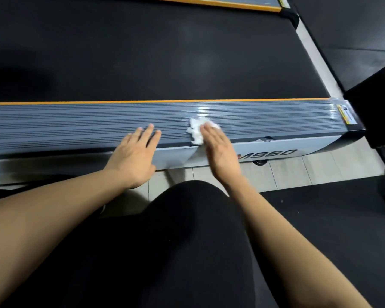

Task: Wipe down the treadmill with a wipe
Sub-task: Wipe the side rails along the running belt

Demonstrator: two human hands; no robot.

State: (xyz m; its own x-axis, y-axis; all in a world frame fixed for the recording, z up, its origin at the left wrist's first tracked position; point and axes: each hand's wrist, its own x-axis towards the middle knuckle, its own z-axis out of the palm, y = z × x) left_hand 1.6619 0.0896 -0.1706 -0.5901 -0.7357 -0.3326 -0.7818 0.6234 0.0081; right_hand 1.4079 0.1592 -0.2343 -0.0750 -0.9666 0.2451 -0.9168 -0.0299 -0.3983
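Note:
The treadmill's grey ribbed side rail (76, 123) runs across the view, with an orange strip along its far edge and the black belt (142, 52) beyond. A crumpled white wipe (195, 132) lies on the rail near its front edge. My right hand (218, 150) presses flat on the wipe with straight fingers and covers part of it. My left hand (136, 156) rests flat on the rail's near edge, to the left of the wipe, fingers straight and spread.
A yellow warning label (346, 115) sits at the rail's right end. Pale floor tiles (298, 170) show below the treadmill's grey side cover. My knee in black trousers (187, 218) is between my arms. A second treadmill rail (209, 2) is at the top.

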